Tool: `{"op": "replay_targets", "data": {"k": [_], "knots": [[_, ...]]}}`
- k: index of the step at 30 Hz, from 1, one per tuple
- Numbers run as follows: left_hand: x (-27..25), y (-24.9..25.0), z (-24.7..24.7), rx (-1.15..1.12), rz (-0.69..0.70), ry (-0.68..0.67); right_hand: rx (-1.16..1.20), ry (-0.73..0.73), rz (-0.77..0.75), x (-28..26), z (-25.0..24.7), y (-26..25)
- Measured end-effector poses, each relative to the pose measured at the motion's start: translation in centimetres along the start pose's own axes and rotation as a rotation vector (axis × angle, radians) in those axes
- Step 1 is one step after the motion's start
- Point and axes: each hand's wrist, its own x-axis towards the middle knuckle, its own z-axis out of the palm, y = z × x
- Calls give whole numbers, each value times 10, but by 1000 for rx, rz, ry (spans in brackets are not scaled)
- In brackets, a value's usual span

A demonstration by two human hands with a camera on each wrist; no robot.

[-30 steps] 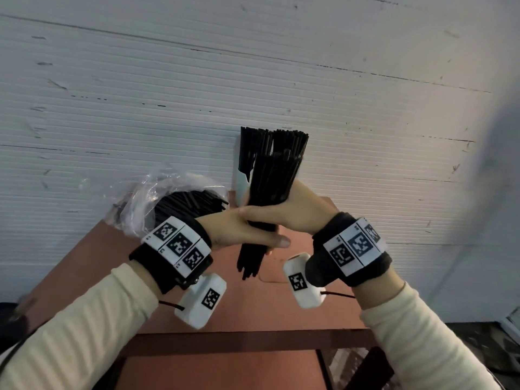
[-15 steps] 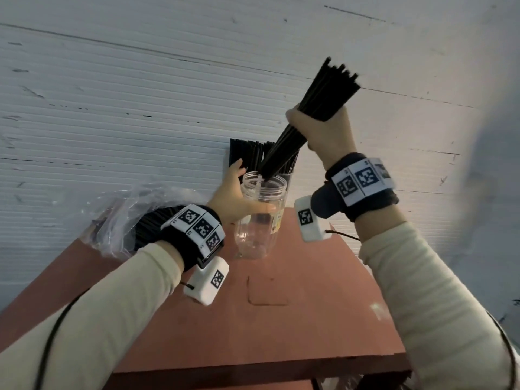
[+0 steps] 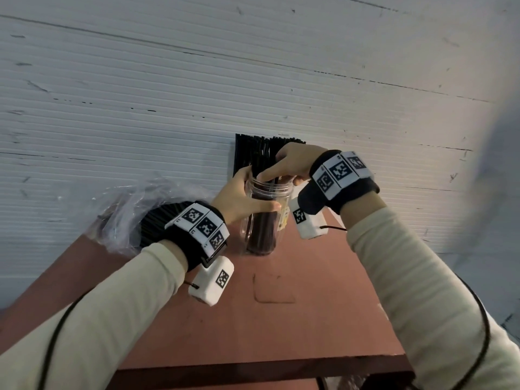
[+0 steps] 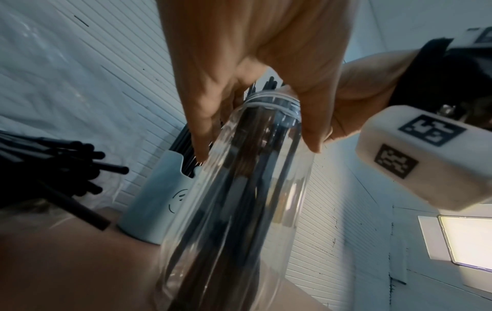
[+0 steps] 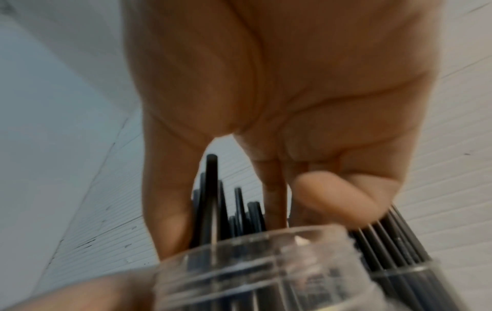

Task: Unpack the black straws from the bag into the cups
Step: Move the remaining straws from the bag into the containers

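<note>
A clear plastic jar (image 3: 245,230) (image 4: 289,189) (image 5: 266,273) stands at the back of the brown table (image 3: 281,319). My left hand (image 3: 261,190) (image 4: 255,147) grips it just under the rim. A bundle of black straws (image 3: 260,235) (image 4: 247,168) (image 5: 210,189) stands inside the jar, its tops above the rim. My right hand (image 3: 278,175) (image 5: 247,214) is over the jar mouth, thumb and fingers curled round the straw tops. To the left lies a clear plastic bag (image 3: 126,215) with more black straws (image 3: 157,220) (image 4: 53,160) in it.
Behind the jar a pale blue cup (image 4: 157,200) holds several black straws (image 3: 247,147), close against the white ribbed wall (image 3: 253,80). The table's front edge (image 3: 253,367) is near me. A drawn rectangle (image 3: 274,288) marks the tabletop.
My right hand has come down from high above, lowering the straw bundle into the jar. My left hand let go of the bundle and now holds the jar.
</note>
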Motion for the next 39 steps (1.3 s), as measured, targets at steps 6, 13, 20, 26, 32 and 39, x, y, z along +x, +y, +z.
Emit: {"op": "replay_targets", "data": {"k": [6, 13, 20, 26, 32, 39], "knots": [[0, 2, -7, 75, -7, -75, 52, 209, -132, -13, 0, 0], [-22, 1, -52, 205, 112, 167, 309, 594, -595, -33, 36, -37], [-53, -11, -119, 358, 113, 407, 272, 151, -521, -26, 104, -71], [-66, -37, -155, 556, -30, 173, -78, -177, -405, -1, 153, -100], [-69, -51, -163, 539, -95, 124, -194, -159, -175, 25, 184, -111], [-65, -53, -163, 456, -116, 262, -234, -149, -337, 27, 174, -120]]}}
